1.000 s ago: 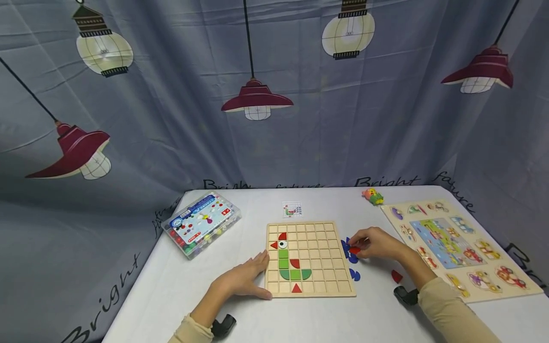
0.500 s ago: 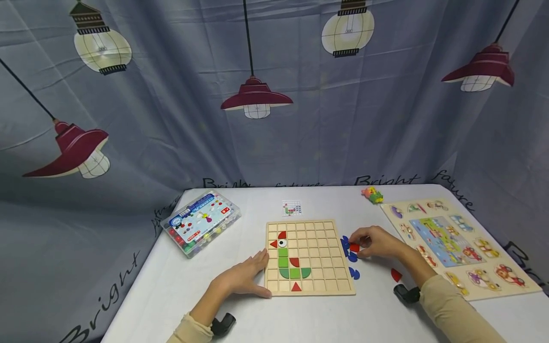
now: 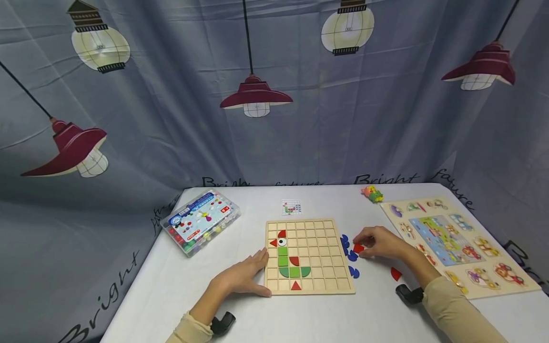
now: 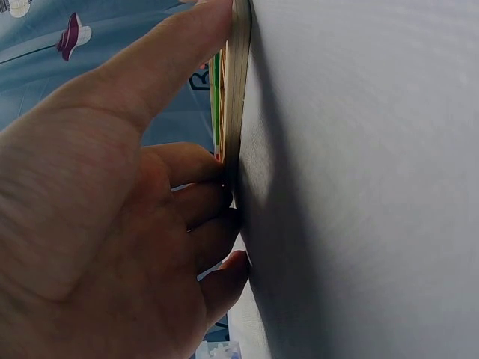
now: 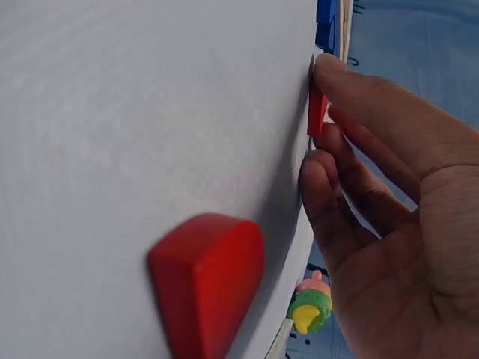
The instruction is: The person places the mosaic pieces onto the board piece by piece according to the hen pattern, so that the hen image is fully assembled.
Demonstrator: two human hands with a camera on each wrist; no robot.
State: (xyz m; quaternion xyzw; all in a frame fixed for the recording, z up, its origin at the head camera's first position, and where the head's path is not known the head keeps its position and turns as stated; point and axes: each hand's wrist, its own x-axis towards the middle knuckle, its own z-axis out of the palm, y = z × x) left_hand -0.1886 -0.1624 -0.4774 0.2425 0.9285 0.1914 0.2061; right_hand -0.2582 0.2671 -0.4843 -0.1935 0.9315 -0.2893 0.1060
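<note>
Near edge first. Left hand, lower middle of frame: fingers extended, thumb spread away from them, touching the left edge and lower-left corner of the square pale-wood grid board. Not clamped round it. Risk: a sideways shove there slides the board and could jog the red wooden triangle and the green square and quarter-round pieces in its cells.

Lower right: black wrist camera sits just beside a loose red quarter-round piece. A low forearm sweep could drag that piece.

Right of the board: right hand pinches a flat red piece, thumb against fingertips. Piece sits at the very tips, well clear of the palm; right wrist view shows thumb tip at its upper end, a fingertip by its lower end. Shape mostly covered; can't tell if it's fully off the white tablecloth. Tip-only grip, so it could twist or slip. Dark blue rounded pieces lie just left of it; careless fingertips could scatter them.

Farther up: small printed pattern card, centre; clear plastic box, left; colourful toy, upper right of the table.
</note>
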